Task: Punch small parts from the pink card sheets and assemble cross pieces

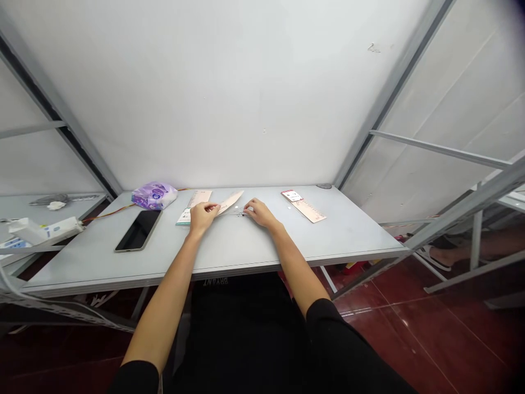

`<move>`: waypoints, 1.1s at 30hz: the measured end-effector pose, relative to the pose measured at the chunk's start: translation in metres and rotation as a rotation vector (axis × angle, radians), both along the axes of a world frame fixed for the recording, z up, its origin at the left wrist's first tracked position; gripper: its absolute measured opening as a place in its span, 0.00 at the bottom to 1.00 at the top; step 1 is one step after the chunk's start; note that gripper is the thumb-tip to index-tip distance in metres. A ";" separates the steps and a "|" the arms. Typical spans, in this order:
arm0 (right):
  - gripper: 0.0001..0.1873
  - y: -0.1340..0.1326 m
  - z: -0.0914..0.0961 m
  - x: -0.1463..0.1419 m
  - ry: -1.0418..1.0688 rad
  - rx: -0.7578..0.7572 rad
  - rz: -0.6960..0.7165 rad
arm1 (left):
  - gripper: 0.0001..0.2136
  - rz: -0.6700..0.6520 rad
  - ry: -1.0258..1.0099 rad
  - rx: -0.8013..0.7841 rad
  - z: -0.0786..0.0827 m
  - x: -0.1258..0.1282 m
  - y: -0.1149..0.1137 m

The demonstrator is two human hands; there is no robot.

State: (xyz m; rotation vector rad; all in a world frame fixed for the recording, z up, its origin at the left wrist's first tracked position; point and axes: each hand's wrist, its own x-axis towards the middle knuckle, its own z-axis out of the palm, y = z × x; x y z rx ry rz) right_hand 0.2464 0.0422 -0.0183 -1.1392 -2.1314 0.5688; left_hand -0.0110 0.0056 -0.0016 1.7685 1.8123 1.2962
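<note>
My left hand (202,216) is closed on a pale pink card strip (232,201), which slants up to the right with faint printing on it. Beneath and behind that hand lies another pale pink strip (200,196), and a white-and-green label (184,218) shows at its side. With fingers pinched, my right hand (261,212) is just right of the held card. At its fingertips are thin strands and small dark bits (241,215), too tiny to identify. Farther right rests a pink strip (310,210) with a red-and-white label end (291,195).
On the left of the grey table (246,246) lie a black-screened phone (139,230) and a purple tissue pack (155,195). A wire runs from the pack to a white power strip (61,231). Metal frame posts flank the table, and a white panel stands behind.
</note>
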 end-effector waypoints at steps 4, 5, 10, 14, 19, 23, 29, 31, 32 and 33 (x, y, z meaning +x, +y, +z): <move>0.11 0.004 0.003 0.003 0.136 0.109 -0.117 | 0.15 -0.008 -0.004 -0.036 0.003 0.002 -0.003; 0.13 0.004 0.005 0.003 0.196 0.158 -0.172 | 0.15 -0.012 -0.010 -0.050 0.003 0.002 -0.003; 0.19 -0.002 0.013 -0.004 0.392 0.364 -0.299 | 0.14 -0.064 -0.010 -0.078 -0.001 0.005 -0.002; 0.13 -0.004 0.006 -0.021 0.251 0.354 -0.046 | 0.13 -0.107 0.012 -0.063 -0.003 0.007 -0.001; 0.07 0.003 -0.009 -0.031 0.060 0.329 0.030 | 0.14 -0.191 0.006 -0.044 -0.007 0.012 0.000; 0.04 0.004 -0.011 -0.031 -0.020 0.284 0.046 | 0.12 -0.246 0.057 0.027 -0.008 0.017 -0.002; 0.11 -0.006 0.005 -0.029 0.317 0.307 -0.149 | 0.11 -0.183 0.104 0.205 -0.002 0.017 -0.007; 0.13 -0.005 0.011 -0.022 0.503 0.237 -0.335 | 0.11 -0.111 0.120 0.283 0.001 0.016 -0.008; 0.15 -0.003 0.013 -0.017 0.606 0.178 -0.424 | 0.11 -0.079 0.127 0.319 0.001 0.015 -0.008; 0.17 0.000 0.015 -0.011 0.717 0.104 -0.504 | 0.11 -0.051 0.132 0.352 0.001 0.014 -0.008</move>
